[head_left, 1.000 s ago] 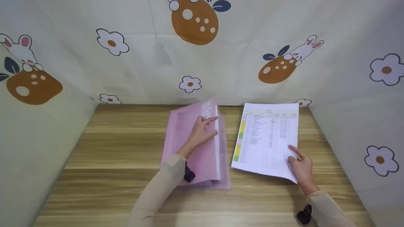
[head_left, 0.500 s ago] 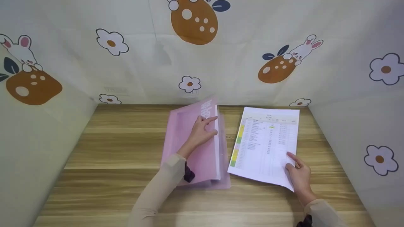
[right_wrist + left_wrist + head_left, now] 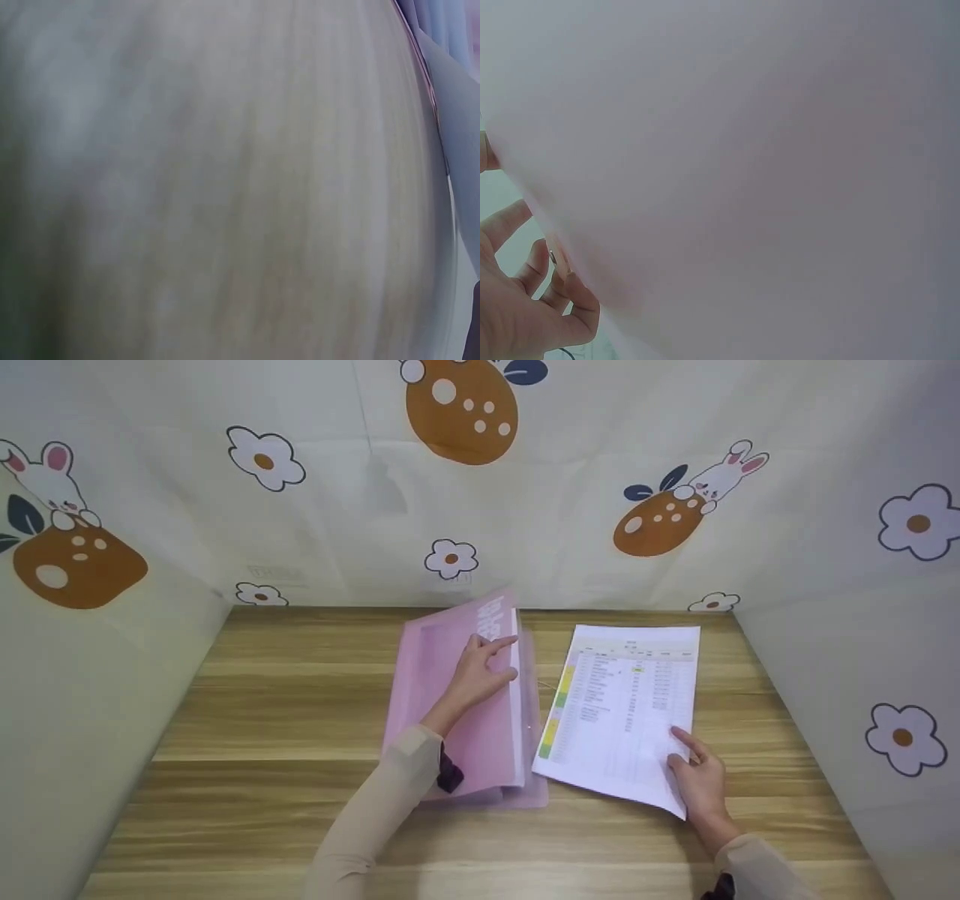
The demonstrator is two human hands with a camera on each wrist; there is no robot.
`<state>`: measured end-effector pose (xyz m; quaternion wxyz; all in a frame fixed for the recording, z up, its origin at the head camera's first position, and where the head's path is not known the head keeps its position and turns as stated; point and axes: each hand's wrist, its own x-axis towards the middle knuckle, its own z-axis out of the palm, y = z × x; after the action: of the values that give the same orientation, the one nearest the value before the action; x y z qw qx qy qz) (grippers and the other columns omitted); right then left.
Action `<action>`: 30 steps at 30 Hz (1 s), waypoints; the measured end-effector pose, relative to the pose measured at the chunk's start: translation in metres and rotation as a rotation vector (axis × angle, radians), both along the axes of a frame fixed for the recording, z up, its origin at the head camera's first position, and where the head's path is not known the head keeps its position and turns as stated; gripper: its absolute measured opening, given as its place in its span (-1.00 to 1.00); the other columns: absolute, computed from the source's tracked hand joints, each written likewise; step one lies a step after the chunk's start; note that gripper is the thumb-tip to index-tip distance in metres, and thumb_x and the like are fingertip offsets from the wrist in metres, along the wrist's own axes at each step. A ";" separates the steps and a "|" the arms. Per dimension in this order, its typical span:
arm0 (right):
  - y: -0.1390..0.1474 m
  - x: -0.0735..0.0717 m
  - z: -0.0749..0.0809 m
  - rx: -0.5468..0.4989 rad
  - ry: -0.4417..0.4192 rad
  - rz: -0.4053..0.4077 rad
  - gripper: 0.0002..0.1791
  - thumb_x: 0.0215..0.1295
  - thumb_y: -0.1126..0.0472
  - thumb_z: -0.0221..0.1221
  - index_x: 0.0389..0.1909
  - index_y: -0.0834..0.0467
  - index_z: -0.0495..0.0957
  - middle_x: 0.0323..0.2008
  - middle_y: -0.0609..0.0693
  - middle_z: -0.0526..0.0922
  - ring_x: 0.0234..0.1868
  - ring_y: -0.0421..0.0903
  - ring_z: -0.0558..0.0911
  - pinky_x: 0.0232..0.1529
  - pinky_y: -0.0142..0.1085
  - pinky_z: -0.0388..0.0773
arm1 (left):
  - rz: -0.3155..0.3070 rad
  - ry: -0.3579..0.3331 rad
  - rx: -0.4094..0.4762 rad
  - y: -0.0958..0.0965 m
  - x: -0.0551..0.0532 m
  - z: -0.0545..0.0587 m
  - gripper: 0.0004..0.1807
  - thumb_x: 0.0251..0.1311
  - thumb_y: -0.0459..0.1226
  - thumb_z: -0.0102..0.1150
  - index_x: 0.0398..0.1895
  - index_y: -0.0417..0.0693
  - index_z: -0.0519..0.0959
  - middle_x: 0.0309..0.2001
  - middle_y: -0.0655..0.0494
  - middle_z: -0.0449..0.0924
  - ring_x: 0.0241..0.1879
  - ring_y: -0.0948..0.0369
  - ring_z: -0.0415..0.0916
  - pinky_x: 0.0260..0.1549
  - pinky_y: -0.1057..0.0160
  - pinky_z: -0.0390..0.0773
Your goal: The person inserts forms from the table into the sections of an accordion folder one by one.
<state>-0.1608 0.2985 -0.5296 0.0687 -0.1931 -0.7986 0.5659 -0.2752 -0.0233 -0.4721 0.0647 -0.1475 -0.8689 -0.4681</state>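
A pink translucent folder (image 3: 427,675) with white lettering lies left of centre in the head view, its cover raised a little over the white paper inside. My left hand (image 3: 480,675) holds the cover near its right edge, thumb and index finger spread toward that edge. In the left wrist view the pink cover (image 3: 742,165) fills most of the picture, with my left hand (image 3: 525,307) at its edge. My right hand (image 3: 701,784) grips a printed sheet of paper (image 3: 615,765) by its lower right edge; the fingers beneath it are hidden. The sheet's lower left corner is right beside the folder.
Both stand on a wood-grain table (image 3: 285,697), walled on the back and sides by a cream cloth (image 3: 322,532) with oranges, rabbits and flowers. A thin string (image 3: 546,685) shows between folder and sheet. The right wrist view is mostly blurred tabletop (image 3: 247,187).
My right hand has drawn the sheet toward me and slightly left, nearer the folder. The left hand and the folder have stayed in place.
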 end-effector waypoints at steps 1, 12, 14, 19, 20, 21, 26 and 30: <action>-0.001 0.000 0.000 -0.007 0.002 0.004 -0.48 0.07 0.45 -0.06 0.14 0.27 0.33 0.20 0.17 0.21 0.05 -0.03 0.30 -0.29 -0.60 0.31 | 0.002 -0.005 -0.003 0.000 0.000 0.000 -0.44 -0.19 -0.29 0.15 0.06 0.01 0.48 -0.35 0.04 0.19 -0.39 0.18 0.16 -0.42 0.27 0.21; -0.011 -0.005 -0.003 -0.052 -0.009 0.043 -0.46 0.07 0.47 -0.07 0.16 0.26 0.31 0.23 0.17 0.16 0.01 -0.05 0.35 -0.27 -0.53 0.36 | 0.010 -0.048 -0.008 0.000 0.000 0.002 -0.43 -0.17 -0.28 0.15 0.08 0.05 0.47 -0.34 0.05 0.18 -0.38 0.19 0.15 -0.42 0.29 0.20; -0.013 -0.006 -0.003 -0.054 -0.008 0.041 -0.46 0.06 0.47 -0.06 0.16 0.24 0.32 0.22 0.17 0.18 -0.06 -0.09 0.40 -0.29 -0.51 0.37 | 0.009 -0.041 -0.011 0.000 0.000 0.002 -0.43 -0.17 -0.28 0.15 0.07 0.04 0.47 -0.35 0.05 0.18 -0.39 0.18 0.15 -0.42 0.28 0.19; -0.019 -0.010 0.000 -0.100 -0.002 0.050 -0.46 0.07 0.47 -0.07 0.16 0.25 0.32 0.20 0.18 0.20 -0.08 -0.11 0.40 -0.31 -0.52 0.37 | 0.008 -0.020 -0.014 0.000 0.001 0.002 -0.44 -0.17 -0.28 0.14 0.06 0.02 0.48 -0.36 0.05 0.18 -0.39 0.17 0.14 -0.42 0.28 0.18; -0.021 -0.011 0.000 -0.117 0.000 0.054 -0.46 0.07 0.47 -0.07 0.16 0.25 0.31 0.20 0.18 0.20 -0.05 -0.09 0.38 -0.30 -0.52 0.37 | 0.008 -0.017 -0.013 0.000 0.000 0.002 -0.45 -0.17 -0.28 0.14 0.06 0.01 0.48 -0.36 0.05 0.18 -0.39 0.17 0.14 -0.41 0.28 0.18; -0.022 -0.012 0.000 -0.126 0.001 0.058 -0.46 0.06 0.48 -0.08 0.16 0.25 0.31 0.20 0.18 0.20 -0.02 -0.07 0.36 -0.29 -0.53 0.36 | 0.009 -0.016 -0.011 0.000 0.001 0.002 -0.45 -0.17 -0.28 0.14 0.06 0.01 0.48 -0.36 0.06 0.18 -0.39 0.17 0.14 -0.41 0.28 0.19; -0.029 -0.017 0.000 -0.165 -0.003 0.068 -0.44 0.04 0.49 -0.07 0.16 0.25 0.32 0.16 0.19 0.26 0.00 -0.03 0.35 -0.29 -0.50 0.38 | 0.007 0.002 -0.006 0.000 0.001 0.002 -0.45 -0.18 -0.30 0.15 0.05 -0.02 0.49 -0.37 0.04 0.19 -0.40 0.18 0.14 -0.41 0.28 0.19; -0.033 -0.020 0.001 -0.173 -0.008 0.083 -0.44 0.04 0.48 -0.06 0.16 0.24 0.32 0.14 0.19 0.29 -0.01 -0.05 0.35 -0.27 -0.49 0.38 | 0.012 -0.009 -0.005 0.000 0.001 0.003 -0.45 -0.18 -0.30 0.15 0.05 -0.01 0.49 -0.37 0.03 0.18 -0.40 0.18 0.13 -0.42 0.28 0.18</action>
<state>-0.1811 0.2653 -0.5286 0.0249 -0.1674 -0.7544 0.6342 -0.2740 -0.0231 -0.4695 0.0630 -0.1404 -0.8712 -0.4661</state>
